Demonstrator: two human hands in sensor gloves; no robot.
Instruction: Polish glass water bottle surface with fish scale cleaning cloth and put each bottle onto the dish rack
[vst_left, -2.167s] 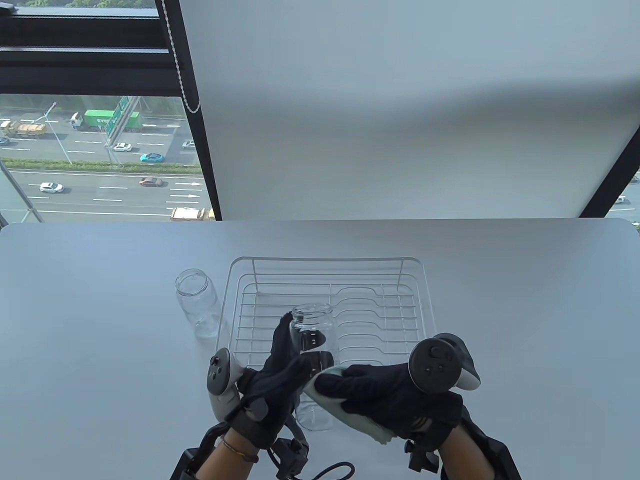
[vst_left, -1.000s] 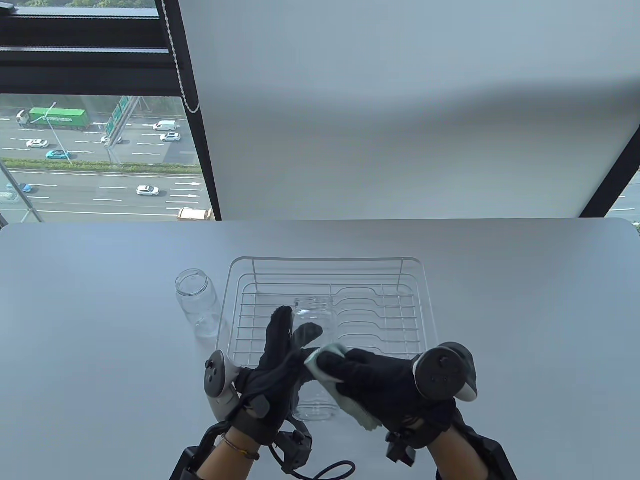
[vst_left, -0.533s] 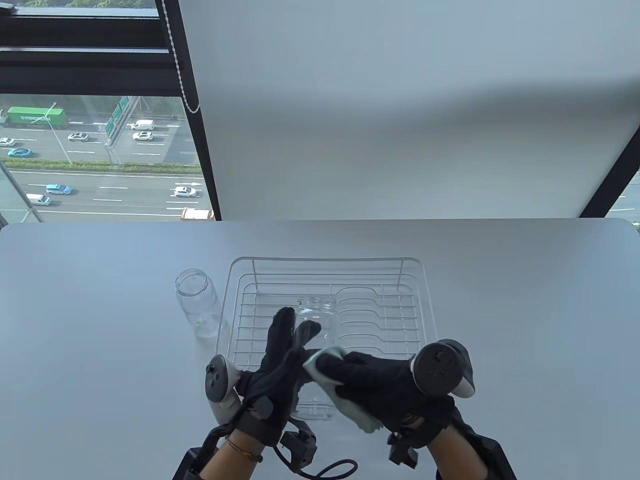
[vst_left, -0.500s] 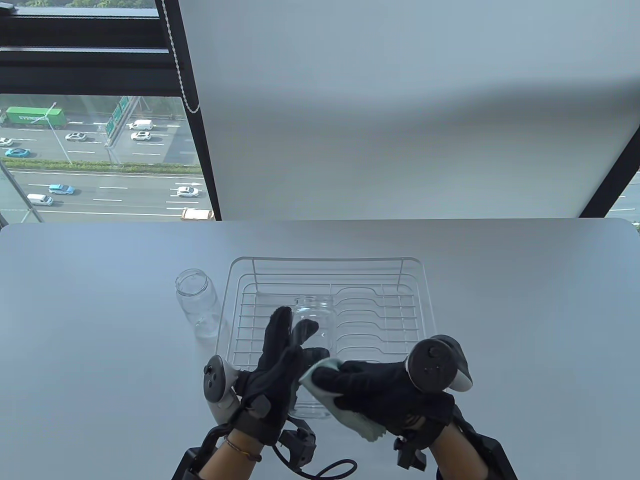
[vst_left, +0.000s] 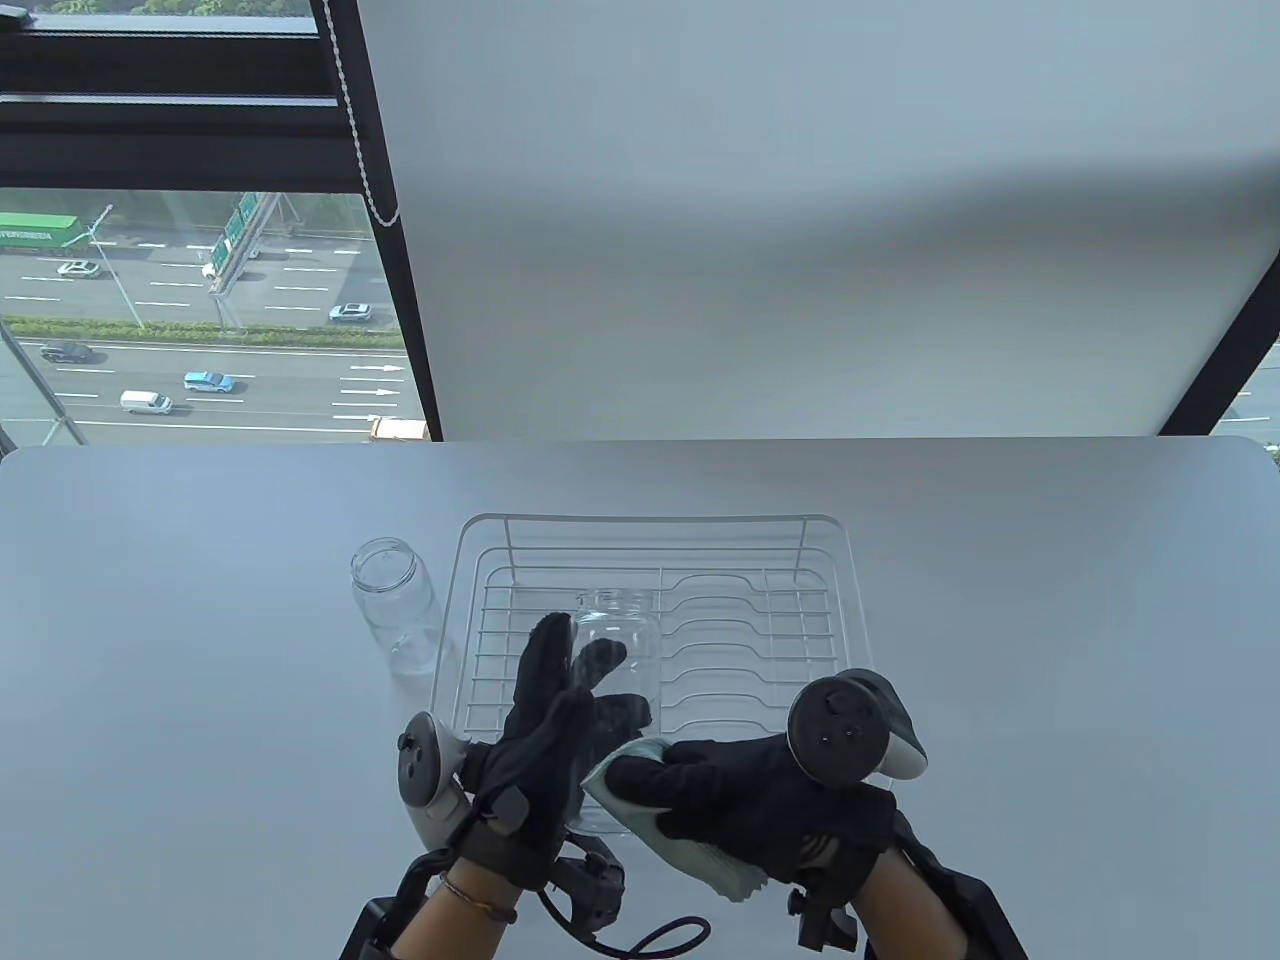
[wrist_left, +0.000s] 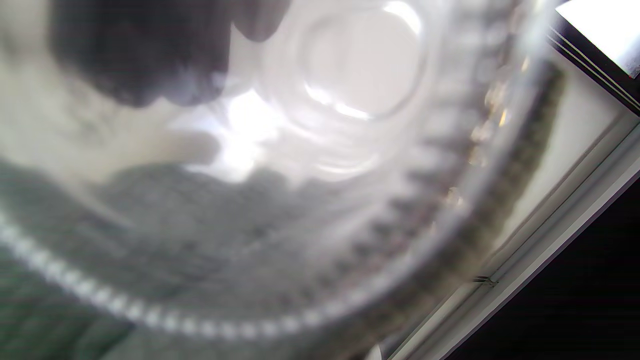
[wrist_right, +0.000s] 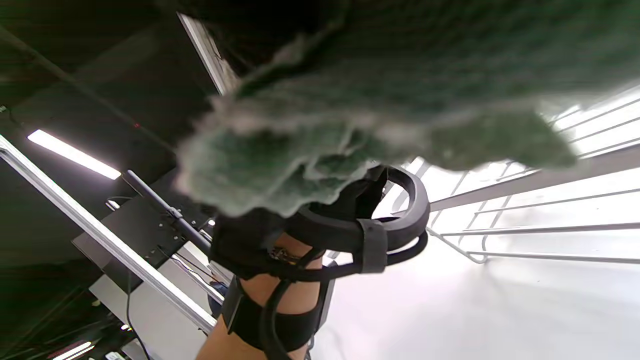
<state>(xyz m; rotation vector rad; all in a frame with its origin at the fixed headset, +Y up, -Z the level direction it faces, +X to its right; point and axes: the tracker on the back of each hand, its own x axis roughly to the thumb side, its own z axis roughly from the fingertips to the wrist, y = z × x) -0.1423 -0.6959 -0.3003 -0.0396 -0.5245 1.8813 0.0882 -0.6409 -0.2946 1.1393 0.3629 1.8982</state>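
Observation:
A clear glass bottle (vst_left: 620, 640) is held tilted above the near edge of the white wire dish rack (vst_left: 830, 560), mouth pointing away. My left hand (vst_left: 560, 700) grips its left side, fingers curled round the glass. My right hand (vst_left: 700, 790) holds a pale green cleaning cloth (vst_left: 700, 855) and presses it against the bottle's lower right side. The left wrist view is filled by the bottle's base (wrist_left: 360, 75), with the cloth (wrist_left: 60, 300) blurred behind it. In the right wrist view the cloth (wrist_right: 350, 125) hangs across the top. A second glass bottle (vst_left: 393, 605) stands upright left of the rack.
The rack sits mid-table with nothing resting on its wires. The table's (vst_left: 1050, 650) far edge meets a white panel and a window at the left. A black cable (vst_left: 660, 940) lies near the front edge between my wrists.
Both hands and the bottle have shifted slightly left and toward me. My right hand slid the cloth down the bottle toward its base. The left-hand grip is unchanged.

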